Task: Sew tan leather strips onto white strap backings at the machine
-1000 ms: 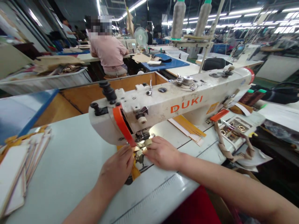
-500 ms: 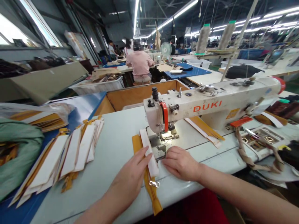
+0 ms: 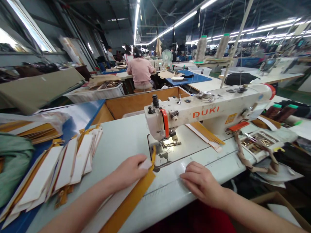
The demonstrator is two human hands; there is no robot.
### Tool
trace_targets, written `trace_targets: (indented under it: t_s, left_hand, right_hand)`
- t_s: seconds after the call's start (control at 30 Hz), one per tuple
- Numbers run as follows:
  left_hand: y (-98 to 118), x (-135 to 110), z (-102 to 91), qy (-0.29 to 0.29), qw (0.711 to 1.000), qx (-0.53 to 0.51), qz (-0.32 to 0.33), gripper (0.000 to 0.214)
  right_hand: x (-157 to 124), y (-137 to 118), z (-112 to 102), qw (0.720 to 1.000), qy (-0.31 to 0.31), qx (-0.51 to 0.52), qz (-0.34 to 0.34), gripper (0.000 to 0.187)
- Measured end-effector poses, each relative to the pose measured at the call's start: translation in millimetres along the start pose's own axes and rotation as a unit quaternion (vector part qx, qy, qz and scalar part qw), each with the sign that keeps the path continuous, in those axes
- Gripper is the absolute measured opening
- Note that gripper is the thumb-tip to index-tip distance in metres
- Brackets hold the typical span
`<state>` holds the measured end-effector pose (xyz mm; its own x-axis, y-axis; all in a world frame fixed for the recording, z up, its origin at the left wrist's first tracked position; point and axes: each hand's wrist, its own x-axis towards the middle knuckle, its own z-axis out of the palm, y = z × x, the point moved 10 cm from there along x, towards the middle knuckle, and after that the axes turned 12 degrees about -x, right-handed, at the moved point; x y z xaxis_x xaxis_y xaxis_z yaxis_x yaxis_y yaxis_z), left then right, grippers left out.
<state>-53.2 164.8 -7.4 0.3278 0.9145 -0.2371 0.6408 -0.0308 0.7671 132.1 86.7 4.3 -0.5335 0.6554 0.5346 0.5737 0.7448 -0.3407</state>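
Observation:
My left hand [image 3: 132, 171] is closed round the upper end of a mustard zipper strip [image 3: 132, 202] with a white backing strip, left of the sewing machine's needle area. The strip slants down toward the bottom edge of the view, its lower end cut off there. A narrow mustard end [image 3: 153, 157] sticks up beyond my fingers. Near the table's front edge, my right hand [image 3: 200, 181] rests with curled fingers held together, nothing visible in them, apart from the strip. Behind both hands stands the white sewing machine [image 3: 184, 113], its lamp lit over the presser foot [image 3: 168, 142].
Several white-and-mustard strips [image 3: 70, 158] lie piled at left, beside green cloth [image 3: 17, 165]. More strips [image 3: 206, 136] lie behind the needle area. A parts tray [image 3: 259, 144] with metal rings sits at right. A person in pink [image 3: 141, 71] sits further back.
My left hand has gone from lying flat on the strip to gripping its end, drawing it left and turning it. My right hand has shifted slightly right. The view has shifted too.

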Motion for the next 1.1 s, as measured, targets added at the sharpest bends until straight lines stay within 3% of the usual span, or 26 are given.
trace_targets:
  t_s: [0.13, 0.23, 0.33, 0.43, 0.57, 0.67, 0.8, 0.9, 0.97, 1.0, 1.03, 1.1]
  left_hand:
    - [-32, -4, -4.2, 0.05, 0.974, -0.202, -0.093, 0.026]
    - [-51, -2, 3.8, 0.087, 0.935, -0.32, -0.126, 0.028]
    - [-64, 6, 2.0, 0.143, 0.901, -0.387, -0.131, 0.041]
    - [-73, 17, -9.8, 0.192, 0.883, -0.41, -0.123, 0.051]
    - [-78, 36, -35.2, 0.246, 0.88, -0.393, -0.102, 0.056]
    - [-75, 49, -51.4, 0.27, 0.887, -0.363, -0.091, 0.053]
    - [-60, 60, -59.7, 0.26, 0.913, -0.307, -0.073, 0.04]
    - [-54, 59, -63.4, 0.263, 0.926, -0.263, -0.067, 0.029]
    - [-54, 58, -67.0, 0.275, 0.93, -0.237, -0.065, 0.024]
    - [-54, 57, -68.8, 0.282, 0.931, -0.224, -0.064, 0.021]
    - [-54, 56, -70.8, 0.289, 0.931, -0.211, -0.064, 0.019]
    - [-52, 52, -75.3, 0.309, 0.931, -0.183, -0.067, 0.018]
  right_hand:
    - [19, -40, 16, 0.998, -0.042, 0.038, -0.042, 0.023]
    - [33, -68, 47, 0.99, -0.112, 0.027, -0.084, 0.027]
    - [36, -77, 77, 0.98, -0.171, -0.017, -0.1, 0.038]
    - [36, -74, 89, 0.976, -0.188, -0.042, -0.102, 0.042]
    - [38, -63, 87, 0.975, -0.185, -0.072, -0.097, 0.038]
    - [40, -58, 87, 0.974, -0.18, -0.09, -0.101, 0.036]
    - [43, -52, 87, 0.971, -0.174, -0.1, -0.127, 0.037]
    - [48, -20, 64, 0.978, -0.156, -0.105, -0.091, 0.034]
    - [50, 31, 29, 0.983, -0.122, -0.133, 0.029, 0.029]
    - [46, 66, 6, 0.974, -0.098, -0.155, 0.131, 0.026]
    - [39, 93, -16, 0.963, -0.083, -0.176, 0.189, 0.025]
    - [26, 132, -48, 0.947, -0.077, -0.196, 0.244, 0.029]
